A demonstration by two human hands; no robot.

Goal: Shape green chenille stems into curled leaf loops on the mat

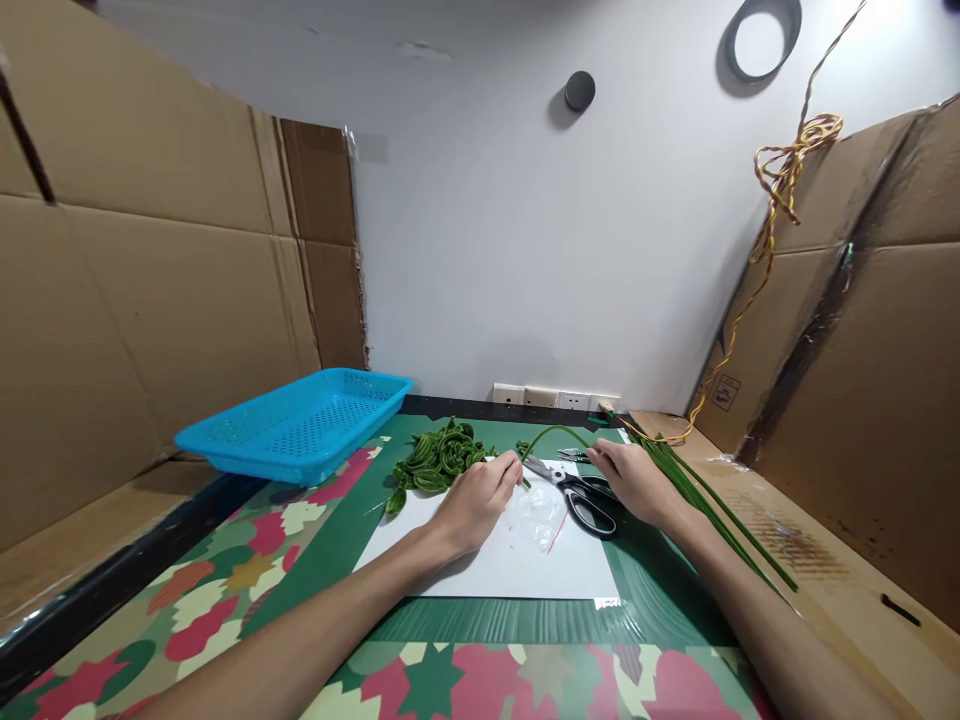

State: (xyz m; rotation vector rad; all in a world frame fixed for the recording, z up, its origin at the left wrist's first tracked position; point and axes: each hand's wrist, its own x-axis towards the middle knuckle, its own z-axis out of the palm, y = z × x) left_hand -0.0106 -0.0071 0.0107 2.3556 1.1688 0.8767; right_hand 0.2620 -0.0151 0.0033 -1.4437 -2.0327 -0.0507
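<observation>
A thin green chenille stem point(553, 429) arches between my two hands above the sheet of white paper point(517, 580). My left hand point(480, 498) pinches one end, with a short tip poking out below the fingers. At the other end, my right hand point(628, 478) has its fingers closed on the stem. Black-handled scissors point(589, 510) lie under and between the hands, beside a small clear plastic bag point(538, 518). Behind them are pliers point(574, 455), partly hidden by my right hand. Left of my left hand rests a pile of curled green chenille leaf shapes point(442, 455).
A bundle of long green stems point(705, 495) lies along the right side, beside my right forearm. At the back left stands a blue perforated basket point(300, 425). Cardboard walls point(862, 350) flank the table, and a yellow twisted cord point(739, 325) hangs down to the socket strip point(541, 397).
</observation>
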